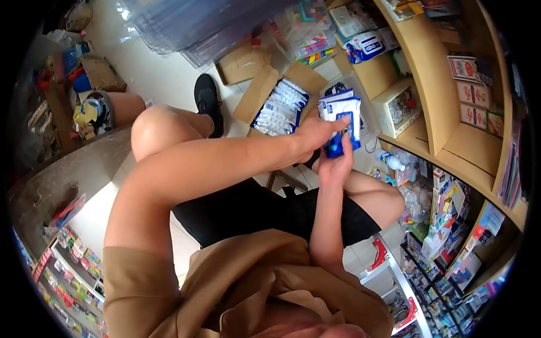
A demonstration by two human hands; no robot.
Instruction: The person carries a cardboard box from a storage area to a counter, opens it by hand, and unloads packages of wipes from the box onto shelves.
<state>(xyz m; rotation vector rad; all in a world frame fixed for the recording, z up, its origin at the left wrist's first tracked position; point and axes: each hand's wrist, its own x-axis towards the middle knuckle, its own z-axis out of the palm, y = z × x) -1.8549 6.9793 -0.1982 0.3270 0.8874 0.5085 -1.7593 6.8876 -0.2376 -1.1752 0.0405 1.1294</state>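
Observation:
Blue-and-white soft packets point(352, 107), a small stack, are held upright just right of the open cardboard box. My left hand point(322, 130) reaches across from the left and grips them, its thumb over the front packet. From below, my right hand point(336, 163) holds the lower part of the same packets, fingers around their edge. The cardboard box point(247, 103) has its flaps spread and contains a row of similar white-and-blue packets point(280, 107). How many packets my hands hold cannot be made out.
Wooden shelving point(420, 73) with small boxes and packets stands at the right. Another cardboard box point(239, 65) lies behind the open one. A plastic bottle point(389, 160) is right of my knee. A metal ladder point(403, 287) stands lower right, a grey curved surface point(73, 169) left.

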